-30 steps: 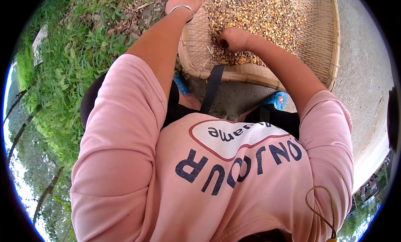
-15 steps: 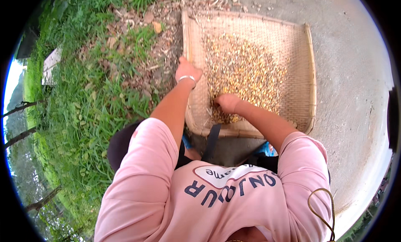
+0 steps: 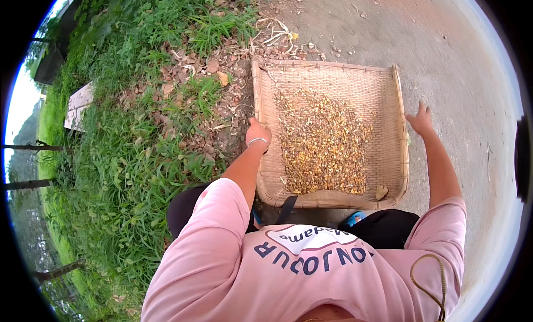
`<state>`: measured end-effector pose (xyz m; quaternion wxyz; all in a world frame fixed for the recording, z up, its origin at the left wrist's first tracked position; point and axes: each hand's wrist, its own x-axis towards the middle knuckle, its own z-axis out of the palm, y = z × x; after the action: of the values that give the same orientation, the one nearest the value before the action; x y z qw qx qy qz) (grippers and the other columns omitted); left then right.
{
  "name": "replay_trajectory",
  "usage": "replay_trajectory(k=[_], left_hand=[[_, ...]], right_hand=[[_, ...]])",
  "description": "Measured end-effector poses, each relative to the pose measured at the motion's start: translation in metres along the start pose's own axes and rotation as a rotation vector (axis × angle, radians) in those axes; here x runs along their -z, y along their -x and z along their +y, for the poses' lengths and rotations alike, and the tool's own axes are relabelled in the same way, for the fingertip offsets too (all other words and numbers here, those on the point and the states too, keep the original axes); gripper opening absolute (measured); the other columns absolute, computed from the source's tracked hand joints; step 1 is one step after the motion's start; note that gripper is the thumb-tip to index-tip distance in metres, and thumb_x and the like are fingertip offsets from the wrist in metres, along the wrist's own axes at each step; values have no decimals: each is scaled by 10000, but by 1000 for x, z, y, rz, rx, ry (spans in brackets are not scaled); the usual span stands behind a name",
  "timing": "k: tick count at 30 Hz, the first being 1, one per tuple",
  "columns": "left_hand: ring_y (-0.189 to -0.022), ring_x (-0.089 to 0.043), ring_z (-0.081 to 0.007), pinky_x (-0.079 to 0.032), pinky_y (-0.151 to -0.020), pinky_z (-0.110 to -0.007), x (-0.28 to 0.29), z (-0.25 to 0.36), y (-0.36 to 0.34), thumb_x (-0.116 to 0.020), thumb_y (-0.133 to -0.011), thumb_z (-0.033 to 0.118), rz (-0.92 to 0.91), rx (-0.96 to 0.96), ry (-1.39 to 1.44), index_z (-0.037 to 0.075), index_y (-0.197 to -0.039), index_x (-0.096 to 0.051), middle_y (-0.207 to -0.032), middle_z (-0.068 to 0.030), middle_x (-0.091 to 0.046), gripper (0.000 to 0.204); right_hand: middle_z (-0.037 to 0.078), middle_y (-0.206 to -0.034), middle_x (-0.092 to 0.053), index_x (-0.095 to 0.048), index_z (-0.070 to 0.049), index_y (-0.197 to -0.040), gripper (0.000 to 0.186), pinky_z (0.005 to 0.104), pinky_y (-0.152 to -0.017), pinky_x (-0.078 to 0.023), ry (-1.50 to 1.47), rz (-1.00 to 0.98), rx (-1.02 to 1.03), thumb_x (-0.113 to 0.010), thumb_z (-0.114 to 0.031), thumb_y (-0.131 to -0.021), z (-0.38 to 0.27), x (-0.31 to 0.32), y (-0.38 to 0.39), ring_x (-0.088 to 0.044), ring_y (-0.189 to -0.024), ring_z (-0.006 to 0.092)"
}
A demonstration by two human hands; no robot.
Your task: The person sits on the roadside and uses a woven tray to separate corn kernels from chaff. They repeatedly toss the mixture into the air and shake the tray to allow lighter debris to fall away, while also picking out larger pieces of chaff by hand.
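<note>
A wide bamboo winnowing tray (image 3: 387, 127) rests in front of me with its woven bottom showing. Yellow kernels that look like corn (image 3: 325, 150), mixed with darker bits, lie across its middle and near side. My left hand (image 3: 259, 134) is closed around the tray's left rim, a silver bracelet at its wrist. Just beyond the right rim, in the air over the ground, hovers my right hand (image 3: 420, 120), its fingers apart and nothing in them. A tan dry leaf or flake (image 3: 381, 192) lies in the tray's near right corner.
Green grass (image 3: 150, 166) and dry leaves (image 3: 183, 72) border the tray on the left. Grey-brown hard ground (image 3: 461, 100) spreads to the right and beyond. Pale dry stalks (image 3: 275, 33) lie past the far left corner. A dark strap (image 3: 286, 210) hangs by the near rim.
My right hand has left the kernels and moved right, past the tray's rim, its fingers opening. The left hand keeps its hold on the left rim. The view has shifted.
</note>
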<state>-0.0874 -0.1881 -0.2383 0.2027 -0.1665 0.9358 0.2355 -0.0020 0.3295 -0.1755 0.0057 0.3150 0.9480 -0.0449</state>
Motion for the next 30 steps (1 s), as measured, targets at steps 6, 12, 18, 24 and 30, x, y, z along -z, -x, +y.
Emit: replay_trajectory(k=[6, 12, 18, 24, 30], left_hand=[[-1010, -627, -398, -506, -868, -454, 5, -7, 2, -636, -825, 226, 24, -11, -10, 36, -1202, -416, -1053, -258, -643, 475], [-1000, -626, -391, -499, -870, -438, 54, 0, 27, -645, -797, 313, 188, -125, 81, 22, -1209, -516, -1062, -251, -645, 520], [-776, -603, -425, -477, -711, -464, 171, 71, 64, -544, -918, 452, 662, -548, 331, -11, -1112, -525, -825, -248, -618, 503], [-812, -611, -404, -487, -737, -419, 212, 83, 85, -568, -911, 443, 746, -652, 486, -23, -1109, -560, -895, -242, -636, 507], [-929, -618, -394, -477, -829, -423, 116, 1, 39, -548, -892, 472, 274, -152, 165, -31, -1187, -557, -1007, -229, -652, 583]], right_hand=[[270, -1202, -588, -540, 37, -1255, 666, 419, -986, -416, -432, -399, -185, -558, -495, -855, 20, -59, 32, -545, -1175, 371], [231, -1025, -674, -660, 57, -1072, 579, 408, -865, -466, -644, -192, -329, -520, -468, -870, 8, -44, 47, -642, -979, 352], [183, -994, -683, -631, 72, -1111, 564, 380, -829, -477, -1002, 148, -118, -453, -437, -947, -4, 41, 2, -648, -918, 274], [139, -948, -679, -627, 71, -1108, 537, 342, -788, -484, -1169, 228, 63, -431, -416, -996, -26, 69, -6, -619, -891, 186], [214, -956, -683, -664, 63, -1028, 576, 407, -829, -472, -764, -31, -200, -526, -479, -892, -20, 0, 26, -653, -925, 280]])
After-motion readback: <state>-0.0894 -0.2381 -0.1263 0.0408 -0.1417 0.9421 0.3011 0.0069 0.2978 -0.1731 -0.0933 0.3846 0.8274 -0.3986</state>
